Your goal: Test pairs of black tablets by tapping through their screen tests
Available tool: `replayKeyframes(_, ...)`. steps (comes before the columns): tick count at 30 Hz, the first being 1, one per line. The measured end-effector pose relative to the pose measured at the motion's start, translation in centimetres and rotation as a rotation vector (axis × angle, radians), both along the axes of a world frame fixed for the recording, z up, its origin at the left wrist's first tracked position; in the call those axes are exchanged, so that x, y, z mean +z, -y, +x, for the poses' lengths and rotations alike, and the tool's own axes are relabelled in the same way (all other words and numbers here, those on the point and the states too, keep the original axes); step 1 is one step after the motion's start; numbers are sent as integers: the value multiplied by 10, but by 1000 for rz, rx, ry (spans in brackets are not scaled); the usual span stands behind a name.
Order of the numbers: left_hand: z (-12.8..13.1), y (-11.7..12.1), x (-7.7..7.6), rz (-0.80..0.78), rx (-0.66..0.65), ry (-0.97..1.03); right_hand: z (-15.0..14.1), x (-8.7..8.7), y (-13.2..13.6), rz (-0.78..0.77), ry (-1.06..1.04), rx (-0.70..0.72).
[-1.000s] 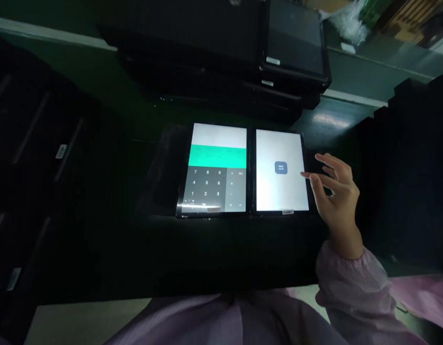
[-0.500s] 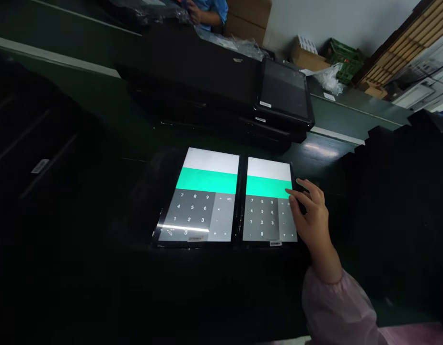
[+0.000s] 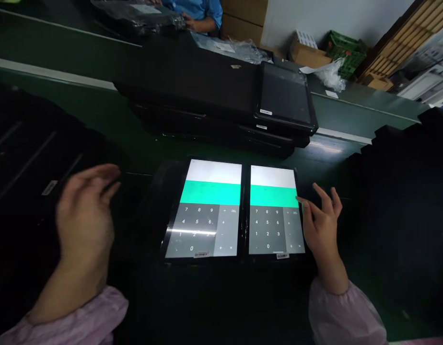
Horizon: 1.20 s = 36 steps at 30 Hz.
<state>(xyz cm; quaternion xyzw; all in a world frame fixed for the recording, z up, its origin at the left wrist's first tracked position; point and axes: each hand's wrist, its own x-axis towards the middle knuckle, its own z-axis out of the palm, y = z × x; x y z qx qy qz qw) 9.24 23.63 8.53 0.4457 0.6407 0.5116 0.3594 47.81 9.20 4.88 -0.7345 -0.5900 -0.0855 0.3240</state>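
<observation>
Two lit tablets lie side by side, each showing a calculator keypad under a white and green band. The left tablet [image 3: 210,192] has a bright reflection across its keys, and the right tablet [image 3: 272,195] carries a small label at its lower edge. My right hand [image 3: 321,224] holds nothing; its fingers are apart, with the index fingertip at the right edge of the right tablet's green band. Whether that tip touches is hard to tell. Over on the left, my left hand [image 3: 87,218] hovers, slightly blurred, empty with bent fingers and thumb apart, away from the left tablet.
Behind the lit tablets, dark panels are stacked, with a dark-screened tablet [image 3: 286,93] on top. Dark stacks [image 3: 23,153] flank both sides. Across the bench a co-worker's hand [image 3: 192,23] is near plastic-wrapped items [image 3: 145,14]. A green crate [image 3: 345,52] stands at the back right.
My left hand has come into view at the left. My right hand stays by the right tablet's edge, its fingers spread more. The view has shifted a little, and both screens look the same.
</observation>
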Motion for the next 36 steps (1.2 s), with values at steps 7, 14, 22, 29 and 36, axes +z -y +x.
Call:
replayKeyframes(7, -5, -19, -29, -192, -58, 137, -10, -1, -1, -59, 4, 91)
replayKeyframes(14, 1, -16, -21, -236, -63, 306, -15, 8, 3, 27, 8, 3)
replayKeyframes(22, -4, -13, -26, -218, -78, 378, -47, 15, 2, 123, -26, 23)
replayKeyframes(29, -8, -13, -28, -242, -77, 344, -15, 15, 13, 235, 41, -65)
replayKeyframes(36, -4, -12, -27, -241, -51, 307, -6, 6, 19, 165, 58, 9)
